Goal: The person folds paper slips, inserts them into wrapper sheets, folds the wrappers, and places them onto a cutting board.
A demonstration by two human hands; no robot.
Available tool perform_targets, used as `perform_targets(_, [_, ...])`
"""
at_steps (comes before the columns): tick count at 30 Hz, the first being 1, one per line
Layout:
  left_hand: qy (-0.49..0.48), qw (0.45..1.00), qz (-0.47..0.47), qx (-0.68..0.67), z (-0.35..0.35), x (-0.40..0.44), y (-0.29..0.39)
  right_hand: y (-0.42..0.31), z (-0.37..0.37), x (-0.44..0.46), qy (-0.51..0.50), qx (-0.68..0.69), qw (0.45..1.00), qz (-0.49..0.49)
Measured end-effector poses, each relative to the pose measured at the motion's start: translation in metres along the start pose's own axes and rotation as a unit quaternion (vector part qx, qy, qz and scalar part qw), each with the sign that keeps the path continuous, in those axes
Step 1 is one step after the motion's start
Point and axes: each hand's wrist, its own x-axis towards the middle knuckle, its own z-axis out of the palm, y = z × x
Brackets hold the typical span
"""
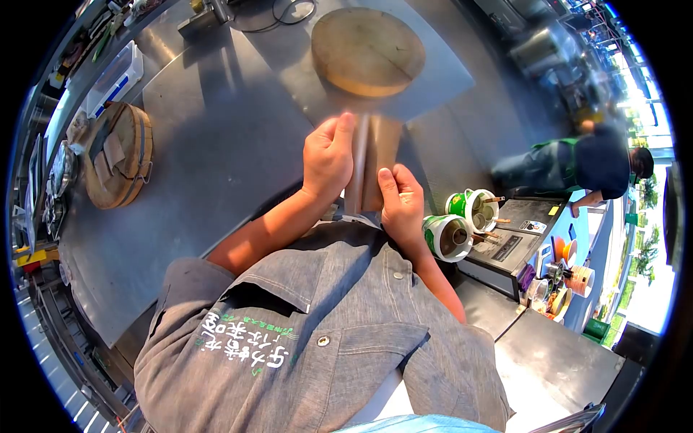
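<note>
My left hand is closed, thumb upward, against the pale left edge of a brown paper-like sleeve. The sleeve stands lengthwise in front of my chest, and its lower end lies near my collar. My right hand pinches its right edge lower down, thumb on top. Motion blurs the sleeve's upper end, so I cannot make out whether anything is inside it. Just beyond the hands sits a round wooden chopping block on a pale sheet.
A metal worktop spreads before me. At left is another wooden block with flat brown pieces on it, near a clear plastic bin. White-green buckets stand at right beside a dark appliance. A person stands farther right.
</note>
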Motion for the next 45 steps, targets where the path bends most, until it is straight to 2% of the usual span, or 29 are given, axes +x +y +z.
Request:
perform_targets(1, [-0.001, 1.0, 0.0, 0.0, 0.0, 0.001, -0.004, 0.0, 0.004, 0.0, 0.014, 0.075, 0.997, -0.001])
perform_targets(3, [-0.026, 0.996, -0.003, -0.09, -0.002, 0.003, -0.011, 0.004, 0.004, 0.001, 0.036, 0.099, 0.994, 0.01])
perform_targets(4, [-0.027, 0.996, -0.003, -0.09, -0.005, 0.002, -0.013, 0.007, 0.004, 0.002, 0.056, 0.124, 0.991, 0.022])
perform_targets(6, [-0.101, 0.964, -0.156, -0.188, -0.012, -0.007, -0.01, 0.014, 0.001, 0.002, 0.078, 0.137, 0.987, 0.03])
perform_targets(8, [-0.101, 0.968, -0.167, -0.157, -0.011, -0.017, -0.012, 0.014, -0.001, 0.002, 0.1, 0.15, 0.983, 0.036])
perform_targets(10, [-0.164, 0.983, -0.066, -0.047, -0.009, -0.028, -0.006, 0.008, -0.001, 0.002, 0.111, 0.09, 0.99, 0.013])
perform_targets(11, [-0.173, 0.981, -0.032, 0.08, -0.016, -0.025, -0.006, 0.005, 0.0, 0.001, 0.112, 0.091, 0.99, 0.014])
perform_targets(14, [-0.132, 0.983, -0.003, 0.124, -0.009, -0.03, -0.001, 0.005, 0.001, -0.002, 0.105, 0.045, 0.993, 0.022])
perform_targets(15, [-0.13, 0.984, -0.003, 0.125, -0.007, -0.031, -0.005, 0.01, 0.001, -0.001, 0.113, 0.034, 0.993, 0.005])
perform_targets(17, [-0.12, 0.991, -0.052, 0.039, -0.007, -0.031, -0.016, 0.012, 0.001, -0.001, 0.134, -0.006, 0.991, -0.021])
perform_targets(19, [-0.084, 0.993, -0.079, 0.005, 0.0, -0.039, 0.004, 0.013, 0.005, 0.002, 0.134, -0.018, 0.99, -0.037])
perform_targets(20, [-0.071, 0.996, -0.012, 0.046, -0.002, -0.035, -0.011, 0.012, 0.006, 0.003, 0.134, -0.034, 0.99, -0.035])
perform_targets(21, [-0.074, 0.995, -0.014, 0.068, -0.007, -0.033, -0.009, 0.009, 0.013, 0.004, 0.115, 0.116, 0.987, 0.002])
perform_targets(22, [-0.067, 0.991, 0.01, 0.115, -0.009, -0.033, -0.001, 0.015, 0.011, 0.004, 0.115, 0.119, 0.986, -0.005])
perform_targets(23, [-0.063, 0.995, 0.017, 0.082, -0.009, -0.032, -0.004, 0.013, 0.012, 0.004, 0.12, 0.152, 0.981, -0.001])
perform_targets(24, [-0.069, 0.995, -0.044, 0.062, -0.012, -0.031, 0.001, 0.009, 0.01, 0.003, 0.116, 0.181, 0.976, 0.028])
perform_targets(26, [-0.074, 0.995, -0.059, 0.026, -0.013, -0.028, -0.002, -0.003, 0.017, 0.0, 0.12, 0.257, 0.956, 0.07])
perform_targets(30, [-0.042, 0.999, -0.03, 0.007, -0.011, -0.028, -0.003, -0.002, 0.008, 0.008, 0.089, 0.265, 0.958, 0.071])
perform_targets(32, [-0.028, 0.991, 0.054, 0.119, -0.016, -0.029, -0.001, 0.006, -0.004, 0.016, 0.056, 0.242, 0.964, 0.096])
perform_targets(34, [-0.011, 0.989, 0.059, 0.134, -0.017, -0.03, 0.002, 0.009, -0.007, 0.021, 0.081, 0.263, 0.957, 0.092])
perform_targets(36, [0.001, 0.987, 0.06, 0.147, -0.016, -0.031, 0.004, 0.014, -0.02, 0.023, 0.001, 0.223, 0.974, 0.031])
perform_targets(37, [-0.003, 0.985, 0.09, 0.15, -0.016, -0.032, 0.004, 0.021, -0.017, 0.022, 0.054, 0.176, 0.982, 0.037])
perform_targets(38, [-0.008, 0.982, 0.117, 0.15, -0.015, -0.034, 0.005, 0.014, -0.006, 0.022, 0.061, 0.173, 0.982, 0.039])
perform_targets(40, [-0.009, 0.983, 0.11, 0.145, -0.012, -0.035, 0.011, -0.001, 0.007, 0.02, 0.085, 0.218, 0.97, 0.066])
perform_targets(42, [-0.006, 0.976, 0.126, 0.176, -0.009, -0.035, 0.015, -0.006, 0.011, 0.019, 0.113, 0.171, 0.976, 0.069])
perform_targets(45, [-0.026, 0.98, 0.111, 0.163, -0.008, -0.036, 0.002, 0.007, 0.004, 0.019, 0.121, 0.017, 0.992, -0.032])
